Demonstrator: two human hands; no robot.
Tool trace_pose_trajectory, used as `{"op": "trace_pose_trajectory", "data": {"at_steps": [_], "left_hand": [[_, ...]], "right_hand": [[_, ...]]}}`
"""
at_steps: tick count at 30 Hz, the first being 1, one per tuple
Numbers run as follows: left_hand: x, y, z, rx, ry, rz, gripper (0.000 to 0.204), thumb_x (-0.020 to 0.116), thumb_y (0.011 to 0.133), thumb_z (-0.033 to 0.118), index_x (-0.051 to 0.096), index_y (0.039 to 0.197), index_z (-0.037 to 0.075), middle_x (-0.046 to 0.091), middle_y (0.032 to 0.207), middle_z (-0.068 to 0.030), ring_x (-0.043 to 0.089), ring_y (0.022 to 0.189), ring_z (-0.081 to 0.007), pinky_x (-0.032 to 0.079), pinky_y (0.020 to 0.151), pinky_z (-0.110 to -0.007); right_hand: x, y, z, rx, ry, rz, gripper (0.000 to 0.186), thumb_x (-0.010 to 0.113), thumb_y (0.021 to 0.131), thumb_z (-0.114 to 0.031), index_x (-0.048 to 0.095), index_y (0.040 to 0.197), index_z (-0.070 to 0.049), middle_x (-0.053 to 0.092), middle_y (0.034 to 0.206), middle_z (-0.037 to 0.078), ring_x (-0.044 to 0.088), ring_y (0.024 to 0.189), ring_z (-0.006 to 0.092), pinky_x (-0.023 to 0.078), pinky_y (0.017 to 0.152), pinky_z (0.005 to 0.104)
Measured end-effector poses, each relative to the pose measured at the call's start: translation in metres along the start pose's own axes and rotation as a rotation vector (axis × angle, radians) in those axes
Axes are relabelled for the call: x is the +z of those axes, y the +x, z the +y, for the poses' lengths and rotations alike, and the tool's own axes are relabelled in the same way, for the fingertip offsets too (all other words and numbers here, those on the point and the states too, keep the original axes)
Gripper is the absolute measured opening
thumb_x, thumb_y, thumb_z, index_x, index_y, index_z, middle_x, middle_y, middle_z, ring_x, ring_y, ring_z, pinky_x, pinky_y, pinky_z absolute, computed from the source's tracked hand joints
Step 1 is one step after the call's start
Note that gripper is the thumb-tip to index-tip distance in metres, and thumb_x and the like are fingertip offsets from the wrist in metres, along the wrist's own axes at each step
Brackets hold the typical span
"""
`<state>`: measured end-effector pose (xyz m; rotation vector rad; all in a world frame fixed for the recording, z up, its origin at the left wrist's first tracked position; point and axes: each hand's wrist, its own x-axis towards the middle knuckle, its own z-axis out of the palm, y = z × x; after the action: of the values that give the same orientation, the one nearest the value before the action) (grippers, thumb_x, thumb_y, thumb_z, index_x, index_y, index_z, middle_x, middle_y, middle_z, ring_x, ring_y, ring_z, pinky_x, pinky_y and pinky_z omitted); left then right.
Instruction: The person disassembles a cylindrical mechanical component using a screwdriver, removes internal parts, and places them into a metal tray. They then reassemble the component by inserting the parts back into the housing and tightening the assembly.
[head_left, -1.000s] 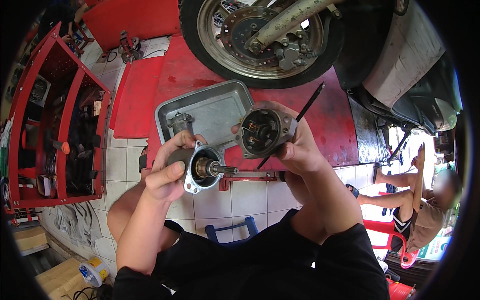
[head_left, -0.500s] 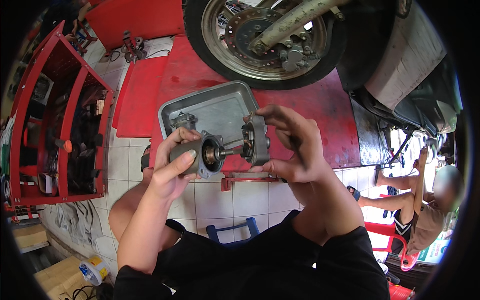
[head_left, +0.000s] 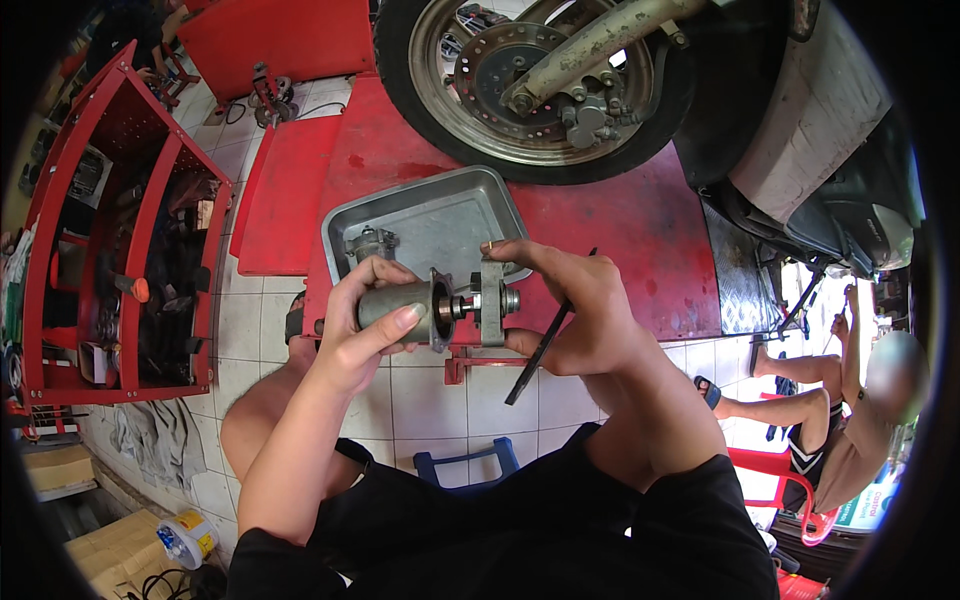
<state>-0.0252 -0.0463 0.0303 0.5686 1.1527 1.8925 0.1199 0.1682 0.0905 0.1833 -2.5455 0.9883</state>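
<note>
Red platform (head_left: 630,230), metal tray (head_left: 450,225), black tyre (head_left: 428,132) atop

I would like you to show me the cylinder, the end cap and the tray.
Cylinder (head_left: 392,297), head view: its side wall.
End cap (head_left: 491,312), head view: its outer edge.
Tray (head_left: 450,222), head view: its bare bottom.

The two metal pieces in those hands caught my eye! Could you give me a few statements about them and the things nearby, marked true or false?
1. The left hand grips a metal cylinder. True.
2. The right hand is empty. False: it holds a flat metal cap and a thin dark stick.
3. The cylinder and the cap are closed tight together. False: a gap shows between them, with a shaft in it.
4. The tray lies on a red table. True.
5. The tray has nothing in it. False: a metal part lies inside.
</note>
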Motion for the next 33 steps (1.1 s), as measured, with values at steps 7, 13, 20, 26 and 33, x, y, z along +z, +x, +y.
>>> {"op": "trace_pose_trajectory", "data": {"at_steps": [7, 13, 20, 26, 33], "left_hand": [[-0.001, 0.000, -0.002, 0.040, 0.107, 0.009, 0.040, 0.080, 0.081, 0.020, 0.053, 0.103, 0.001, 0.060, 0.094, -0.0101, 0.058, 0.073, -0.0123, 0.045, 0.059, -0.024], [-0.004, 0.002, -0.006, 0.199, 0.354, -0.021, 0.042, 0.083, 0.078, 0.021, 0.055, 0.102, 0.001, 0.060, 0.099, -0.0106, 0.058, 0.095, -0.0178, 0.046, 0.086, -0.032], [-0.002, 0.002, -0.015, 0.243, 0.399, -0.030, 0.043, 0.083, 0.078, 0.022, 0.055, 0.102, 0.001, 0.059, 0.101, -0.0111, 0.058, 0.096, -0.0183, 0.046, 0.087, -0.032], [-0.002, 0.001, -0.023, 0.213, 0.374, -0.035, 0.043, 0.083, 0.079, 0.023, 0.055, 0.102, 0.001, 0.059, 0.101, -0.0114, 0.058, 0.097, -0.0187, 0.045, 0.089, -0.032], [0.003, -0.003, -0.027, 0.259, 0.328, -0.032, 0.045, 0.082, 0.080, 0.024, 0.052, 0.105, 0.000, 0.057, 0.102, -0.0133, 0.056, 0.095, -0.0191, 0.044, 0.088, -0.032]], "right_hand": [[0.007, -0.002, 0.007, -0.079, -0.008, 0.036, 0.075, 0.088, 0.057, -0.014, 0.061, 0.127, -0.004, 0.065, 0.082, 0.010, 0.044, 0.051, 0.0207, 0.040, 0.052, 0.0302], [0.004, -0.001, 0.000, 0.068, 0.038, -0.085, 0.074, 0.090, 0.058, -0.019, 0.061, 0.124, -0.004, 0.068, 0.095, 0.014, 0.059, 0.078, 0.0318, 0.050, 0.065, 0.0358], [0.017, -0.004, -0.004, 0.170, 0.001, -0.115, 0.072, 0.089, 0.058, -0.017, 0.060, 0.123, -0.005, 0.071, 0.097, 0.015, 0.068, 0.083, 0.0379, 0.054, 0.067, 0.0390], [0.025, -0.007, 0.007, -0.057, 0.008, -0.054, 0.071, 0.088, 0.059, -0.012, 0.062, 0.124, -0.001, 0.071, 0.104, 0.018, 0.072, 0.076, 0.0281, 0.055, 0.066, 0.0309], [0.031, -0.011, 0.004, -0.038, 0.066, -0.028, 0.070, 0.085, 0.058, -0.007, 0.060, 0.123, -0.001, 0.067, 0.123, 0.017, 0.071, 0.096, 0.0341, 0.059, 0.078, 0.0378]]}}
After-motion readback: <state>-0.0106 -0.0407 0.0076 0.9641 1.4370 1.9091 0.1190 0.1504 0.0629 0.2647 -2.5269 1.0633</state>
